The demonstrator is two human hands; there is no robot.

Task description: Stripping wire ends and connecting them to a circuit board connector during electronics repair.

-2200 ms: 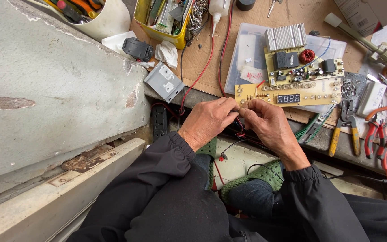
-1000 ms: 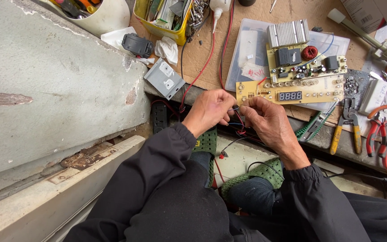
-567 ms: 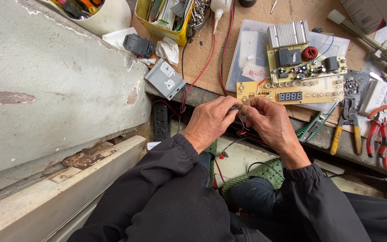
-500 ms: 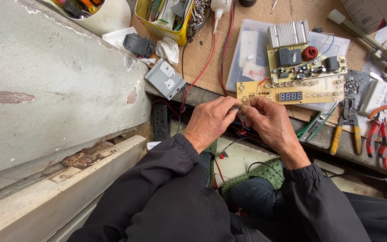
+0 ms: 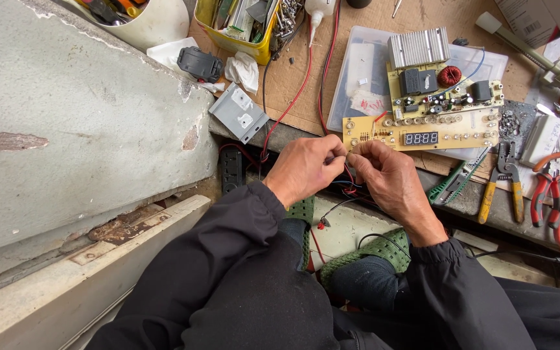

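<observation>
Cluttered repair surface (image 5: 358, 16) beside a worn grey slab (image 5: 66, 110)

A yellow bin (image 5: 234, 26) of parts and a white tub (image 5: 150, 23) stand at the far edge; a grey metal bracket (image 5: 238, 113) lies near a black power strip (image 5: 231, 170). At right lie a yellow-handled stripper (image 5: 503, 181), red pliers (image 5: 546, 188) and a heat sink (image 5: 417, 46).

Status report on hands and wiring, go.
Left hand and right hand pinched together on thin wires at bench edge. Circuit board flat just beyond fingertips. Red lead trails alongside; nothing blocking.
</observation>
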